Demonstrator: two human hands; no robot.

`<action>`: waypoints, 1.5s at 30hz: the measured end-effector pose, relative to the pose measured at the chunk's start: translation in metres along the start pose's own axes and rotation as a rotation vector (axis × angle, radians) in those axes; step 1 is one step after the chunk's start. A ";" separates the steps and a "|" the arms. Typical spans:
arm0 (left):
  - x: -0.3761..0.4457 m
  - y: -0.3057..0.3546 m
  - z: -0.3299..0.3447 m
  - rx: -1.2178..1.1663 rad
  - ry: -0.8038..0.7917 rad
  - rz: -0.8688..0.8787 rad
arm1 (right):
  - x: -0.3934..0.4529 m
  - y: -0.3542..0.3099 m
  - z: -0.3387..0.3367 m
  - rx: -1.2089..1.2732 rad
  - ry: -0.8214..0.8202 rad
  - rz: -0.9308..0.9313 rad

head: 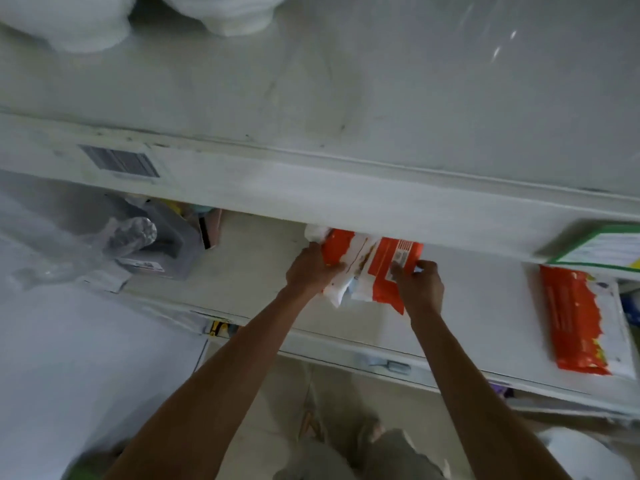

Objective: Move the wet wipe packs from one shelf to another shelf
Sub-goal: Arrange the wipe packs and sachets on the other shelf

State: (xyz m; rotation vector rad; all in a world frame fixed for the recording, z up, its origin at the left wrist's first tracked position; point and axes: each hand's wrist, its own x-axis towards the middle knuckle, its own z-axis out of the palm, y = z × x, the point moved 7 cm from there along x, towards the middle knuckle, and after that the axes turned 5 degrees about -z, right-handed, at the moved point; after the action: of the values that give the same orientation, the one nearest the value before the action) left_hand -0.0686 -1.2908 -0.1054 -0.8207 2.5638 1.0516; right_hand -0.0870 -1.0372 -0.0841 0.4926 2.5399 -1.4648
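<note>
Two orange-and-white wet wipe packs lie side by side on the lower white shelf, partly under the upper shelf's front edge. My left hand grips the left pack at its left side. My right hand grips the right pack at its near right edge. A third orange wet wipe pack lies flat at the right end of the same shelf, apart from both hands.
The upper white shelf has a bare surface, with white bundles at its far left and a barcode label on its front strip. Clear plastic bags and a grey box crowd the lower shelf's left. A green-edged box stands at right.
</note>
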 end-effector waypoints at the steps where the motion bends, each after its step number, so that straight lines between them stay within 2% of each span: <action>1: -0.005 0.004 -0.003 -0.011 -0.014 0.003 | 0.000 -0.003 0.000 -0.015 0.012 -0.003; 4: -0.005 0.009 -0.002 -0.087 -0.022 -0.017 | 0.000 -0.008 -0.002 -0.027 0.045 -0.003; 9: -0.015 0.010 0.014 -0.289 -0.201 -0.050 | 0.003 -0.003 0.000 0.161 -0.006 0.083; 14: -0.020 0.019 0.017 -0.389 -0.191 -0.029 | -0.001 0.000 -0.003 0.367 -0.114 0.110; 24: -0.055 0.094 0.057 -0.533 -0.330 0.005 | -0.016 0.023 -0.104 0.555 -0.025 0.057; 32: -0.108 0.172 0.143 -0.494 -0.315 0.000 | 0.010 0.087 -0.222 0.604 -0.004 -0.010; 37: -0.144 0.218 0.206 -0.527 -0.255 -0.050 | 0.041 0.142 -0.299 0.587 0.007 0.094; 41: -0.160 0.246 0.223 -0.510 -0.141 -0.079 | 0.065 0.167 -0.332 0.536 -0.025 0.097; 45: -0.168 0.269 0.230 -0.544 -0.099 -0.071 | 0.081 0.171 -0.342 0.408 -0.081 0.045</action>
State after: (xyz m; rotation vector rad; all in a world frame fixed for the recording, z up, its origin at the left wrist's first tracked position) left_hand -0.0863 -0.9033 -0.0449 -0.9384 2.1663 1.7520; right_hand -0.0939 -0.6463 -0.0746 0.5281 2.1546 -1.9497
